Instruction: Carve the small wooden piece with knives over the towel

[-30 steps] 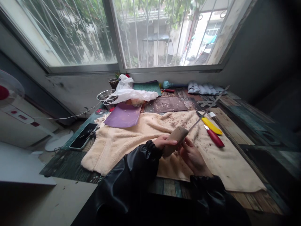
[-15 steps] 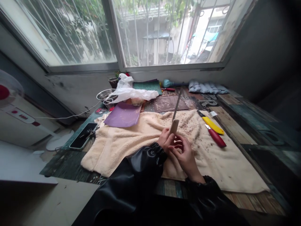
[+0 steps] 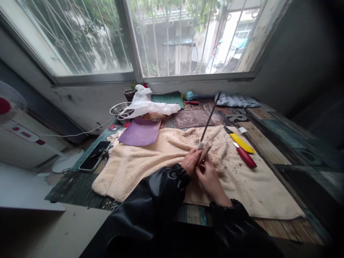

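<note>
1. Centre of the frame, slightly low: a flat, dull-brown piece [image 3: 205,153], block-like, tilted; the left hand [image 3: 191,160] curls its fingers around it.
2. The right hand [image 3: 211,181] bends its fingers close underneath — whether they pinch anything, I cannot tell.
3. A thin, straight, dark rod [image 3: 211,116] slants up from beside the piece.
4. Below them, plush cream towelling [image 3: 145,154] — rumpled, sprinkled with brown crumbs [image 3: 213,141].
5. Right of centre: smooth yellow [image 3: 242,143] and red handles [image 3: 246,157].
</note>
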### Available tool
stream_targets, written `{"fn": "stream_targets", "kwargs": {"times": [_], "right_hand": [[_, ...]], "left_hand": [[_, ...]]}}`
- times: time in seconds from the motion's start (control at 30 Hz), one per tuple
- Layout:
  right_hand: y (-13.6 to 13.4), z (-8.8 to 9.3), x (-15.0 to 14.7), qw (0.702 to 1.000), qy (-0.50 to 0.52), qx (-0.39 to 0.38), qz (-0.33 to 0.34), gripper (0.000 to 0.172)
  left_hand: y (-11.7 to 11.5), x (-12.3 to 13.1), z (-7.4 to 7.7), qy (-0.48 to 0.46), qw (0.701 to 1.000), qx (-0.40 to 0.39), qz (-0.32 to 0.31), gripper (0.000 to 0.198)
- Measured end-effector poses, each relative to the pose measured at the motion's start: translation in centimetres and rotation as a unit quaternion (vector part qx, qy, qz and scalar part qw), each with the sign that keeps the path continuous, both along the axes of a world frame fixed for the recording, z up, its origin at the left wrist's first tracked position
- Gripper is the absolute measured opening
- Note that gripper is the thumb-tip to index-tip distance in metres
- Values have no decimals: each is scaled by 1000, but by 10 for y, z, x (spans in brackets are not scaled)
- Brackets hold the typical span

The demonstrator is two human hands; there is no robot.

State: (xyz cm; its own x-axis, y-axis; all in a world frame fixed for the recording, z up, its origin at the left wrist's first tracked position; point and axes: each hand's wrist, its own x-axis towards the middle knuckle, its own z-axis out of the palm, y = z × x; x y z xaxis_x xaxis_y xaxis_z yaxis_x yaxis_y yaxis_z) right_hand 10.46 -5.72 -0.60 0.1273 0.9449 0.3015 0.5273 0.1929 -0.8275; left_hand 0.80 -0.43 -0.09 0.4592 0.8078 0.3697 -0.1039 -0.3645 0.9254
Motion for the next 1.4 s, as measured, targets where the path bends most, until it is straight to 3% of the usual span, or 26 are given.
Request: {"fn": "stream_targets", "kwargs": {"times": [0.1,0.27,0.37,0.47,0.53,0.7,0.93,1.07,1.13,1.23,1.33,1.4], "right_hand": [[0,4,3,999,13,0,-36,46],[2,13,24,990,78,-85,-83,45],[2,17,36,989,55,-113,-83,42],[-2,18,39,995,-18,-80,-61,31],[-5,16,38,996,-58,-54,-45,26],[-9,1,35,994,-99,-20,-49,24],[-15,-6,30,994,-93,9,-64,19],[-16,-8,29,992,-95,30,-79,18],[-15,-10,30,991,-89,40,-89,19],[-13,-12,32,992,-73,29,-101,22],[-13,-12,33,993,-61,10,-97,24],[-12,-12,34,994,-55,10,-97,25]], "left_hand": [[4,1,-7,16,997,25,68,32],[4,5,-9,-106,982,-114,109,24],[7,0,-1,-133,970,-150,134,34],[13,-10,6,-84,974,-163,133,44],[16,-19,9,-5,973,-169,156,33],[11,-41,17,158,945,-93,270,27],[-19,-72,29,240,944,-36,223,27],[-24,-82,33,309,914,27,262,26],[-21,-84,37,291,903,49,313,28],[-7,-87,51,146,908,102,380,31],[14,-91,71,-11,897,126,423,29],[27,-92,83,-51,896,126,423,25]]}}
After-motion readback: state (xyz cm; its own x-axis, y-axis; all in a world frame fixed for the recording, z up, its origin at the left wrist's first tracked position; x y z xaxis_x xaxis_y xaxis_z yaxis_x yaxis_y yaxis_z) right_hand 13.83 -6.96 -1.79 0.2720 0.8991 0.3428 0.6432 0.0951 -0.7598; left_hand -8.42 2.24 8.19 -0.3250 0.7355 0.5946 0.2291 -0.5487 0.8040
